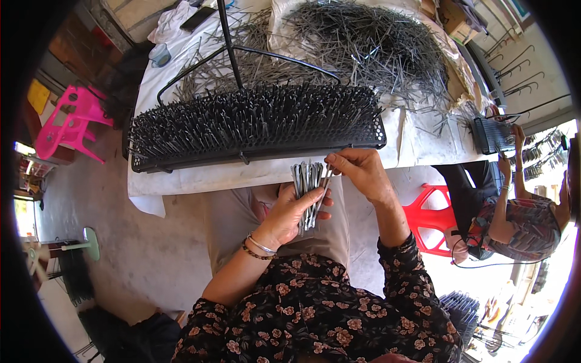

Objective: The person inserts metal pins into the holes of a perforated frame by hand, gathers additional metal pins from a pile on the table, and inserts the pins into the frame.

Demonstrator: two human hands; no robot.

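Note:
My left hand [283,216] is closed round a bundle of thin grey metal rods [307,175], held upright over my lap just off the table's near edge. Beside it, the thumb and forefinger of my right hand [362,171] pinch the top of a single metal rod [328,171] at the bundle's right side. A long black perforated rack [379,130] lies just beyond my hands along the table's near side. Many similar dark rods [248,118] stand packed in its holes. A black wire frame [233,48] rises behind the rack.
A large loose heap of rods [369,45] covers the back of the white-clothed table [405,142]. A cup [159,55] and a phone [198,19] lie far left. A pink chair [75,124] stands left, a red chair [428,218] right. A co-worker [517,224] handles a smaller rack [493,134].

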